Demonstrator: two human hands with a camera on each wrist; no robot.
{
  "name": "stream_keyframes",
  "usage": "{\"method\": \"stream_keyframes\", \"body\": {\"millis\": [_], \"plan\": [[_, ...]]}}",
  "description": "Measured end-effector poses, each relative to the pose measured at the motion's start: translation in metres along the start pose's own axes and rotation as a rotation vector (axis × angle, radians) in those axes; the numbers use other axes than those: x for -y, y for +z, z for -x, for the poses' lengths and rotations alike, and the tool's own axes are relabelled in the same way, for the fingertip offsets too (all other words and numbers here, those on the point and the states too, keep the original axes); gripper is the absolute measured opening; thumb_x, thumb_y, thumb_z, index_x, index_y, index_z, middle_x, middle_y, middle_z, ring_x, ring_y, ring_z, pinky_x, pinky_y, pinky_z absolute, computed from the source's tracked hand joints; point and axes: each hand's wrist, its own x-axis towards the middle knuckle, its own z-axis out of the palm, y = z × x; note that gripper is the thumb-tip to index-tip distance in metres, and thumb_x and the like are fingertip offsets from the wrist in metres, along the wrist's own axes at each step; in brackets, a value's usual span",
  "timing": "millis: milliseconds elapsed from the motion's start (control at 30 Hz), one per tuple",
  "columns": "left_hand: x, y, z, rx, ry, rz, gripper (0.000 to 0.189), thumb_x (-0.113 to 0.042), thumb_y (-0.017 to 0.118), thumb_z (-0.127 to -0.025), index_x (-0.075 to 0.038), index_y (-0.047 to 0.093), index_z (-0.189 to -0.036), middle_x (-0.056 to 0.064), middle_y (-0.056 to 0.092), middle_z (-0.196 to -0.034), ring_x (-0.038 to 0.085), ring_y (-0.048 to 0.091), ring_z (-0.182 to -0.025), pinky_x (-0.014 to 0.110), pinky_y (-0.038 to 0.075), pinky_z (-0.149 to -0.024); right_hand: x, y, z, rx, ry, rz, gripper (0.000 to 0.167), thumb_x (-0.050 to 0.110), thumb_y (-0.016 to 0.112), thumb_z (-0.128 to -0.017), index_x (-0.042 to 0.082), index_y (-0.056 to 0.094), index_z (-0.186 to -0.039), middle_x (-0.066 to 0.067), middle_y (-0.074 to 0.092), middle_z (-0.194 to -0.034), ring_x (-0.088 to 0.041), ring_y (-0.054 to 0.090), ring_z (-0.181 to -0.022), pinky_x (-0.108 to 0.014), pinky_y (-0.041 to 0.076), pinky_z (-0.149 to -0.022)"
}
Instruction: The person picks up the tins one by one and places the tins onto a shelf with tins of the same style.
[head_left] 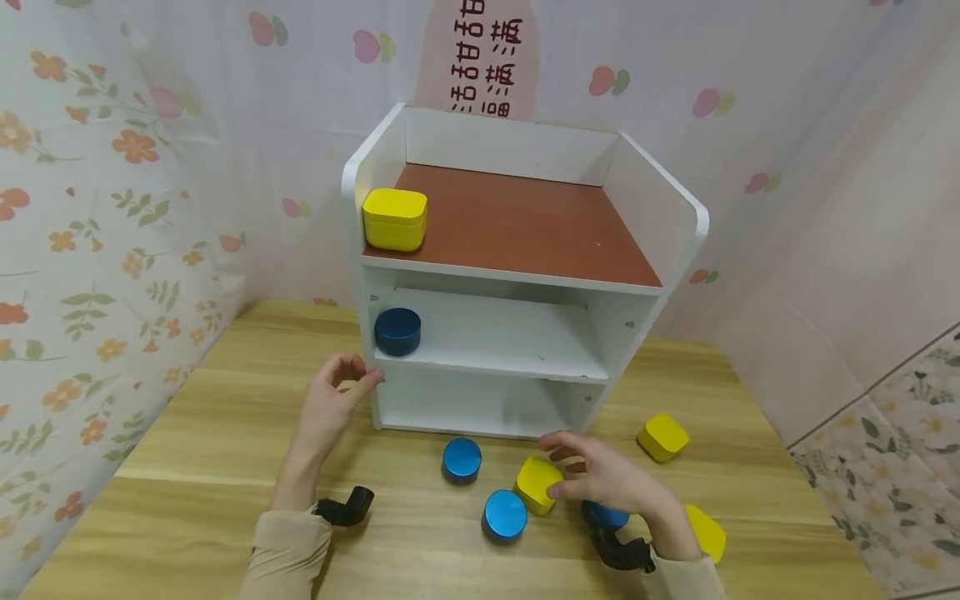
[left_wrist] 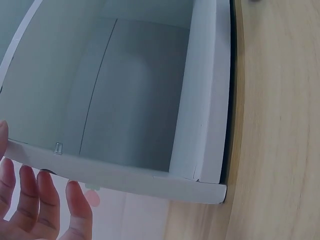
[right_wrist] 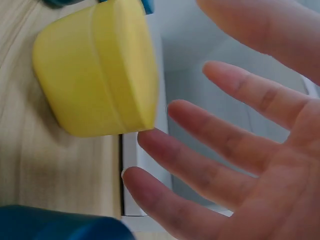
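My left hand [head_left: 337, 392] is beside the left side panel of a small white shelf unit [head_left: 480, 364], its thumb near the front edge. In the left wrist view, its loosely bent fingers [left_wrist: 47, 197] are by that panel; whether they touch it I cannot tell. My right hand [head_left: 600, 475] hovers with spread fingers over a yellow rounded-square tin [head_left: 537, 482] on the table. The right wrist view shows this yellow tin [right_wrist: 95, 70] beside the fingertips, not gripped. Under the right hand, a blue round tin [head_left: 604, 515] is partly hidden.
Two blue round tins [head_left: 505, 515] [head_left: 461, 459] stand before the shelf unit. More yellow tins [head_left: 663, 437] [head_left: 707, 533] lie at the right. A yellow tin [head_left: 395, 219] sits on the brown top at left; a dark blue tin [head_left: 398, 332] stands on the middle shelf.
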Motion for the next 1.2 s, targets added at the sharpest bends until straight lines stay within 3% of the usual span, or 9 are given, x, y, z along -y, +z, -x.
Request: {"method": "stream_keyframes", "body": {"millis": [167,367,600,867,1000,1200], "plan": [[0.000,0.001,-0.001,-0.006,-0.002,0.004,0.031,-0.020,0.071,-0.092,0.002,0.052,-0.104,0.010,0.052,-0.103,0.020,0.049,-0.101,0.028,0.041,-0.084,-0.005,0.004,-0.007,0.038,0.033,0.023,0.060,0.018,0.078,-0.085,0.004,0.050,-0.136,-0.013,0.051,-0.135,-0.035,0.053,-0.116,-0.051,0.044,-0.095],[0.002,0.000,0.000,-0.019,-0.004,0.022,0.030,-0.015,0.071,-0.091,0.004,0.053,-0.105,0.009,0.051,-0.102,0.017,0.049,-0.099,0.022,0.044,-0.082,-0.002,0.010,-0.018,0.080,0.034,0.168,0.066,0.021,0.083,-0.078,0.010,0.052,-0.135,-0.006,0.053,-0.134,-0.030,0.052,-0.116,-0.050,0.042,-0.097],[0.002,0.000,0.003,-0.012,-0.020,0.018,0.032,-0.018,0.071,-0.092,0.003,0.052,-0.107,0.008,0.051,-0.104,0.017,0.049,-0.101,0.022,0.043,-0.085,-0.002,0.016,-0.022,0.084,0.095,0.286,0.068,0.029,0.087,-0.073,0.015,0.054,-0.131,0.000,0.054,-0.132,-0.022,0.048,-0.113,-0.047,0.038,-0.098],[0.001,0.001,0.001,-0.019,0.003,0.014,0.030,-0.017,0.071,-0.092,0.002,0.052,-0.104,0.009,0.052,-0.102,0.019,0.050,-0.098,0.021,0.045,-0.082,-0.003,0.017,-0.024,0.092,0.098,0.265,0.059,0.027,0.087,-0.072,0.018,0.055,-0.121,0.008,0.055,-0.114,-0.019,0.049,-0.098,-0.038,0.041,-0.086],[0.000,0.002,0.000,-0.016,0.005,0.020,0.030,-0.017,0.071,-0.092,0.002,0.052,-0.104,0.009,0.051,-0.101,0.018,0.050,-0.098,0.021,0.045,-0.081,-0.003,0.015,-0.023,0.075,0.083,0.226,0.061,0.026,0.087,-0.073,0.015,0.054,-0.124,0.006,0.054,-0.116,-0.020,0.050,-0.100,-0.038,0.043,-0.088],[-0.001,0.001,0.000,-0.009,-0.015,0.015,0.030,-0.017,0.071,-0.092,0.003,0.053,-0.106,0.009,0.051,-0.102,0.017,0.049,-0.098,0.021,0.044,-0.081,0.001,0.009,-0.020,0.027,-0.015,0.119,0.064,0.022,0.084,-0.075,0.010,0.050,-0.128,0.000,0.052,-0.121,-0.025,0.050,-0.102,-0.034,0.046,-0.086]]}}
